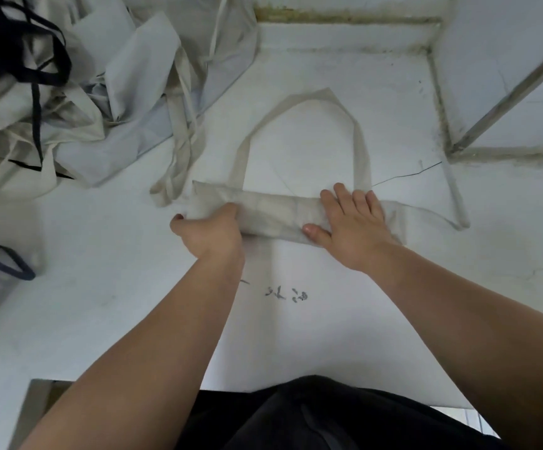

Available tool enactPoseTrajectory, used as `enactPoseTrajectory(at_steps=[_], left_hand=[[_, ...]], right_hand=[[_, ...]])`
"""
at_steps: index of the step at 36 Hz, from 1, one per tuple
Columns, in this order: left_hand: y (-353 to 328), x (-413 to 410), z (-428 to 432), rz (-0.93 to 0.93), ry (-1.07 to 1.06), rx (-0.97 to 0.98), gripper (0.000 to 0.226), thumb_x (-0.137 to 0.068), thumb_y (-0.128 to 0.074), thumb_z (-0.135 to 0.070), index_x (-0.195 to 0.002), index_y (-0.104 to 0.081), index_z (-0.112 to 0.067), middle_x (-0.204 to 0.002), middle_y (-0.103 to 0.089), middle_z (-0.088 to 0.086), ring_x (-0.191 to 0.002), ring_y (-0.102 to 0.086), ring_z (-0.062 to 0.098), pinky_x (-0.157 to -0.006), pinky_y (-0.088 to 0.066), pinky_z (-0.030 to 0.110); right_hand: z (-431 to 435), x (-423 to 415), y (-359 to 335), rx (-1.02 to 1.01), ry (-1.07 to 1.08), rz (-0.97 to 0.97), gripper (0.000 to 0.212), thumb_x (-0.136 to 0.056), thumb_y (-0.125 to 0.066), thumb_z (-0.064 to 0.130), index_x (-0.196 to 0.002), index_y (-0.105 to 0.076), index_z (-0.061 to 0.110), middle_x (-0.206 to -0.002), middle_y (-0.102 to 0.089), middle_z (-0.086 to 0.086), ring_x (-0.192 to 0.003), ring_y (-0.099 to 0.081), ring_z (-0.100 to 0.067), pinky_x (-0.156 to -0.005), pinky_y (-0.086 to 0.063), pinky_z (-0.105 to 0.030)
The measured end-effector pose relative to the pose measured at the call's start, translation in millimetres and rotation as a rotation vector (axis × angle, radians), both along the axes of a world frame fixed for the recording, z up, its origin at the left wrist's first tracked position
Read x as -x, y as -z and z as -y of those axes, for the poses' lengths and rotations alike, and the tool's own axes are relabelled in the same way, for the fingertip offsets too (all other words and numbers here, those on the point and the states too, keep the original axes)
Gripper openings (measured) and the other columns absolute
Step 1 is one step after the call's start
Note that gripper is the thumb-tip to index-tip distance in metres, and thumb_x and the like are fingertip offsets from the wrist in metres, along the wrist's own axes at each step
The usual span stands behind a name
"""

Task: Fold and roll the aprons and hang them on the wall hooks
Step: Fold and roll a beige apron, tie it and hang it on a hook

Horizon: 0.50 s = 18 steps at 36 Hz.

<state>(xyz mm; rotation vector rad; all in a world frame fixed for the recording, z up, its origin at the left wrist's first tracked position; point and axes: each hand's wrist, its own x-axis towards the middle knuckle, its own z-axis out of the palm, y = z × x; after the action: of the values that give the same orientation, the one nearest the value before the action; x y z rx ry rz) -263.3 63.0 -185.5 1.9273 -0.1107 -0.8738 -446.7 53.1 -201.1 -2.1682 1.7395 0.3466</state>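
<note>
Left hand (210,230) grip closed on one folded apron (279,212); right hand (351,222) flat (open); one pile (101,92).

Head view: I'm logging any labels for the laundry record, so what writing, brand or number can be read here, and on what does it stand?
Dark handwritten marks on the white table, near the person's forearms: a few characters, too smeared and blurred to read.
Rolled apron under the hands: no label or print visible.
Pile of aprons at upper left: no text visible.
</note>
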Motion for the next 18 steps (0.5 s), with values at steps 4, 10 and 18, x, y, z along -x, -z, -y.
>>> enactPoseTrajectory(at_steps=[4, 10, 18], left_hand=[[1, 7, -7, 0.214, 0.028, 0.152, 0.077, -0.076, -0.07, -0.011, -0.142, -0.03, -0.02, -0.104, -0.052, -0.008, -0.089, -0.059, 0.016, -0.067, -0.048, 0.019], [15, 5, -17, 0.73, 0.579, 0.259, 0.056, -0.085, -0.052, 0.002, -0.137, -0.04, -0.016, -0.107, -0.06, -0.003, -0.083, -0.057, 0.02, -0.073, -0.039, 0.019], [37, 8, -16, 1.353, 1.066, 0.321, 0.053, -0.085, -0.038, -0.001, -0.137, -0.033, -0.002, -0.105, -0.071, 0.015, -0.092, -0.071, 0.027, -0.062, -0.056, 0.027]], right_hand=[[4, 1, 0, 0.006, -0.02, 0.01, 0.074, -0.092, -0.017, 0.065, -0.152, -0.003, 0.024, -0.16, 0.005, -0.002, -0.145, 0.001, -0.027, -0.117, 0.01, -0.041], [12, 1, 2, 0.016, -0.047, 0.003, 0.073, -0.092, -0.016, 0.065, -0.152, -0.003, 0.024, -0.159, 0.004, -0.002, -0.145, 0.001, -0.028, -0.117, 0.01, -0.042], [12, 0, 5, 0.051, -0.041, 0.005, 0.074, -0.092, -0.016, 0.065, -0.151, -0.006, 0.022, -0.159, 0.0, -0.001, -0.144, -0.002, -0.028, -0.117, 0.009, -0.042]])
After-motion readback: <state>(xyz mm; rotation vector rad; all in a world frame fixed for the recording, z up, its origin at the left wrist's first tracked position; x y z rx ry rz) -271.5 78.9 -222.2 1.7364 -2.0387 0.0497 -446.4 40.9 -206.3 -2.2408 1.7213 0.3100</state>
